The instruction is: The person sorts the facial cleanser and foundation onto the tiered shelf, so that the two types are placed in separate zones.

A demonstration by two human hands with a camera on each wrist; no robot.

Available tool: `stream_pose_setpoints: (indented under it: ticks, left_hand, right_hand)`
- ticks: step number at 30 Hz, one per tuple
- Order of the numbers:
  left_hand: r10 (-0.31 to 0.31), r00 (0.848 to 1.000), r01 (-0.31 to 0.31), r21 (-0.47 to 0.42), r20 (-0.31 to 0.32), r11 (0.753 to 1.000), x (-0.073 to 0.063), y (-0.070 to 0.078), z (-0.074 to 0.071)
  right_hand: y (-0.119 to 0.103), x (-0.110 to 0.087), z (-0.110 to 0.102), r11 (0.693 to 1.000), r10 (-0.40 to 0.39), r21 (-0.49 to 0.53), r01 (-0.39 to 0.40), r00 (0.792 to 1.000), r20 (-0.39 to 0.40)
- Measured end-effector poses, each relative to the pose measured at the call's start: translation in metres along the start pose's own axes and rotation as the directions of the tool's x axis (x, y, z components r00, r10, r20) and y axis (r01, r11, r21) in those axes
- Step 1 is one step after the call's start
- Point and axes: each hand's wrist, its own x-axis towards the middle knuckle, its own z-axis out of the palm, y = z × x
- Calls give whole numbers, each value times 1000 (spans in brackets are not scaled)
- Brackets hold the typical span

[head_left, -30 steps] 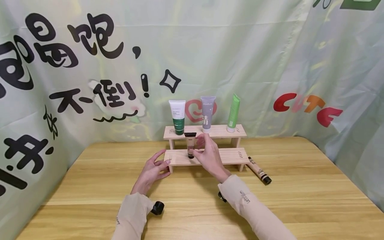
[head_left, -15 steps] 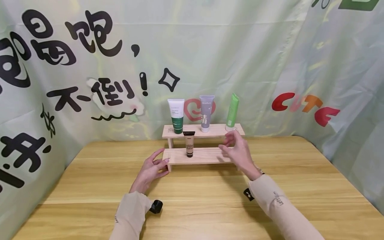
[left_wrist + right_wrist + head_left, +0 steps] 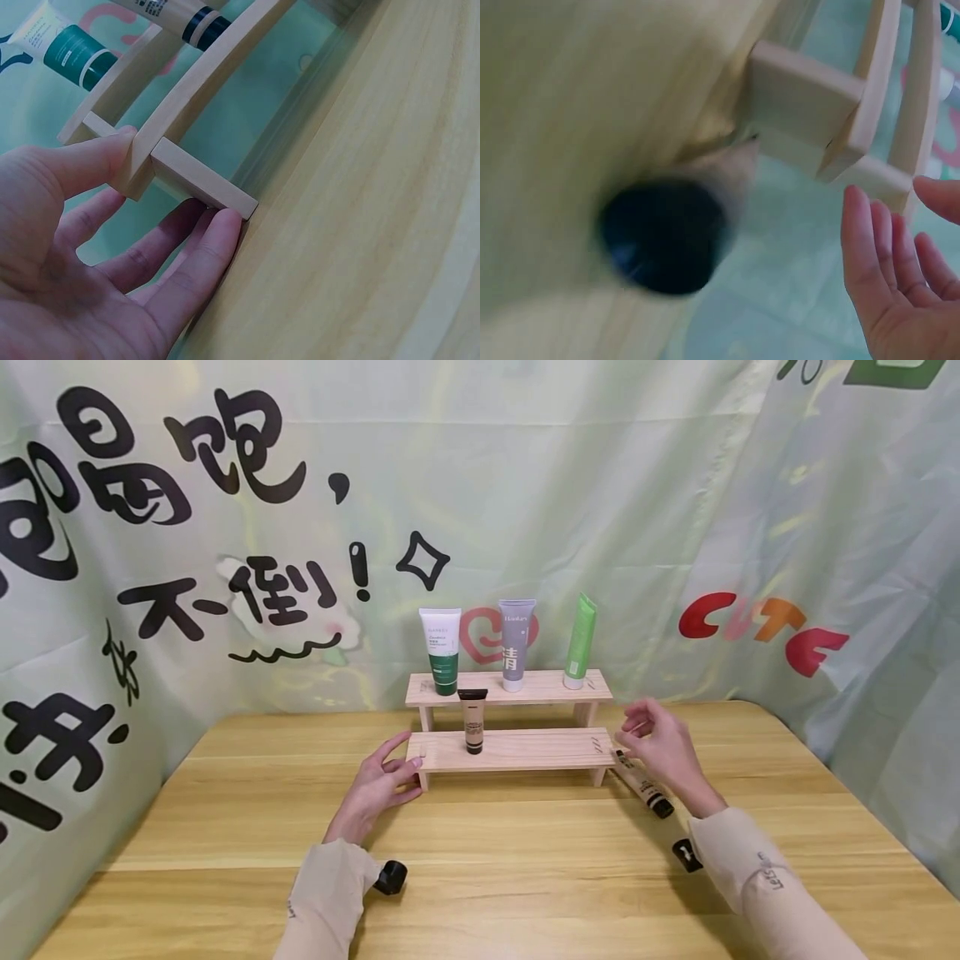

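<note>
A two-tier wooden display stand (image 3: pixel 536 749) stands on the table. My left hand (image 3: pixel 373 791) holds its lower tier at the left end; in the left wrist view the thumb lies on the plank and fingertips touch the leg (image 3: pixel 206 182). On that tier a small beige tube (image 3: pixel 474 724) with a black cap stands upright. My right hand (image 3: pixel 663 750) is in the air right of the stand, fingers loosely bent and holding nothing. Below it a beige tube (image 3: pixel 643 783) with a black cap lies on the table; its cap (image 3: pixel 664 234) looms blurred in the right wrist view.
On the upper tier stand a white-and-green tube (image 3: pixel 442 652), a purple tube (image 3: pixel 516 645) and a bright green tube (image 3: pixel 581 642), spaced apart. Behind the wooden table (image 3: pixel 480 868) hangs a printed curtain (image 3: pixel 600 485).
My right hand has let go of the small beige tube, leaving it upright on the lower tier, and has moved right to above the lying tube. My left hand stays at the stand.
</note>
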Motion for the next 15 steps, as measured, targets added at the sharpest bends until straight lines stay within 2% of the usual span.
stream_pose_setpoints:
  ticks: [3,9,15]
  left_hand:
    - [4,1000,-4,-3,5,1000,0,0,0]
    - [1,1000,-1,-9,2,1000,1,-1,0]
    - [1,1000,-1,-5,-5,1000,2,-1,0]
  right_hand:
    - [9,-2,-6,999,32,-24,-31,999,44]
    - [25,-5,-13,997,18,-77,-9,993,118]
    - [33,-4,-15,997,22,-81,-6,982,188]
